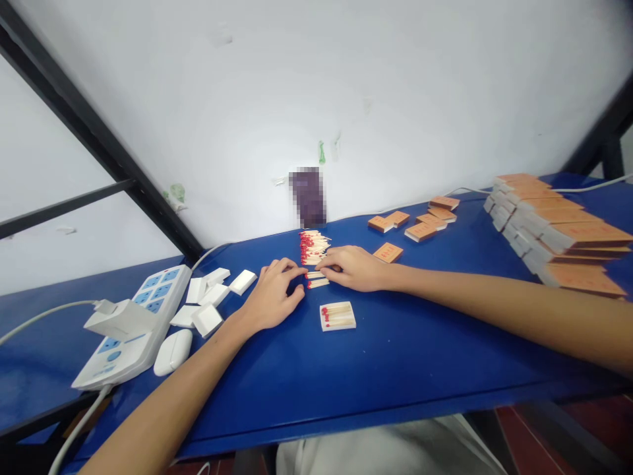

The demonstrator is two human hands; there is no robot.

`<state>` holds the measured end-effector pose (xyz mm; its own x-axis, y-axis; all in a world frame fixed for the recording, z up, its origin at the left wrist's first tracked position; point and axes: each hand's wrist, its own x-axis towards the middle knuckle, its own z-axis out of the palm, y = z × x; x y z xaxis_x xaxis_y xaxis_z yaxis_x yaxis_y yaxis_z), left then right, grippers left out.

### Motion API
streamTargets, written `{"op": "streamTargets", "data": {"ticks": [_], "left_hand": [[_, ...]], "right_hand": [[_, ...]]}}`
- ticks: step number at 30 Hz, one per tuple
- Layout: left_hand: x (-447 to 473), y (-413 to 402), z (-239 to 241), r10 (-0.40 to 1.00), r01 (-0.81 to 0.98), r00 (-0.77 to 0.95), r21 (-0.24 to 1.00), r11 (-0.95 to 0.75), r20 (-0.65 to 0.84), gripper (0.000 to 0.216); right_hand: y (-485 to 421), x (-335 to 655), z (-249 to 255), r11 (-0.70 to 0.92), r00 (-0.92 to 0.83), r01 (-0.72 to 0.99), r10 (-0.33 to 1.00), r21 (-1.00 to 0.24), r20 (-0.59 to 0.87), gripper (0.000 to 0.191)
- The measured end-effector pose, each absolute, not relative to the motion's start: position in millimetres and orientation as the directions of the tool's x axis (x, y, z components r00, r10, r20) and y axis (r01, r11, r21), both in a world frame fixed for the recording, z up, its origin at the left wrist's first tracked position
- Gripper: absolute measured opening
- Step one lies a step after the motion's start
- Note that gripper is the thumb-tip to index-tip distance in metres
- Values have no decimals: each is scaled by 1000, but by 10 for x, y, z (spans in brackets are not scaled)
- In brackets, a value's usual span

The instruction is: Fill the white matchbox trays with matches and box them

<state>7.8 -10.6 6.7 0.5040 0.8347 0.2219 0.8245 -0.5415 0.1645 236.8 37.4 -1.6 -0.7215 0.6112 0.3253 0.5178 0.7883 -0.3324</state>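
Even, soft light falls from above, bright on the white wall (346, 79) and leaving only faint shadows under the hands on the blue surface (395, 356), which shows a mild sheen. Straight lines bow toward the edges. One small patch (306, 194) at the wall is pixelated.

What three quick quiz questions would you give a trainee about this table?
1. True or false: the white tray nearest the person is empty.
2. Which lies to the left of the left hand? A) power strip B) kettle C) scissors
3. Fill in: the right hand reaches a pile of red-tipped ____.
Key: 1 false; 2 A; 3 matches.
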Motion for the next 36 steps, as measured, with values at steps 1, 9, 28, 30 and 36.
{"op": "streamTargets", "data": {"ticks": [1,9,28,30,36], "left_hand": [[81,-109,71,835,824,504,166,-542,221,38],[90,-117,97,844,826,499,186,-532,200,38],[67,-116,100,838,818,510,190,-542,193,38],[65,-121,104,834,811,517,204,-549,191,39],[93,-113,60,821,795,523,215,-567,230,42]], "right_hand": [[375,2369,-16,788,-722,516,611,-334,325,26],[375,2373,-7,785,-722,514,613,-346,320,25],[349,2370,9,774,-713,527,627,-351,313,28],[343,2369,18,777,-718,526,624,-347,307,29],[338,2381,22,786,-736,553,616,-274,282,35]]}}
